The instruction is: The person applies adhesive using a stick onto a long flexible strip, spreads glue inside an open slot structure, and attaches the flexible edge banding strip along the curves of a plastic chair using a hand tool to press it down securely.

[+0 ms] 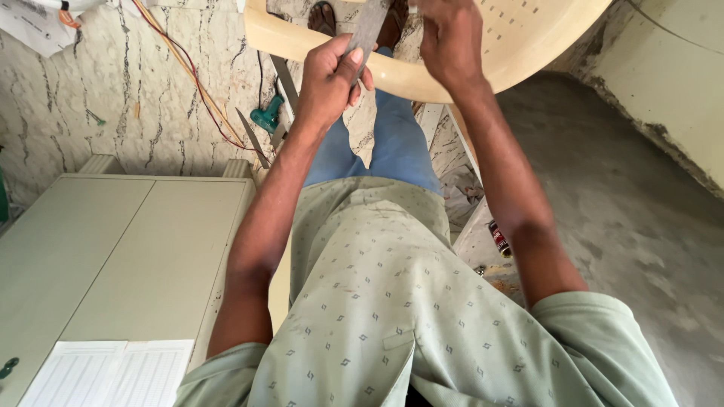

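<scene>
My left hand (pixel 330 75) grips a flat grey metal strip (pixel 367 29) that runs up toward the top edge of the view. My right hand (pixel 451 41) is closed near the strip's upper end, at the top edge; what it holds is hidden. Both hands are raised in front of a cream plastic chair (pixel 520 34) whose rim curves beneath them. Below the hands I see my blue trousers (pixel 396 147) and pale green patterned shirt (pixel 369 301).
A pale green metal cabinet (pixel 113 256) stands at the left with a white louvred panel (pixel 113 373) at its near corner. On the marble floor lie red and yellow wires (pixel 192 75), a teal-handled tool (pixel 266 117) and a small dark can (pixel 499 240). Grey concrete floor (pixel 626 218) extends at right.
</scene>
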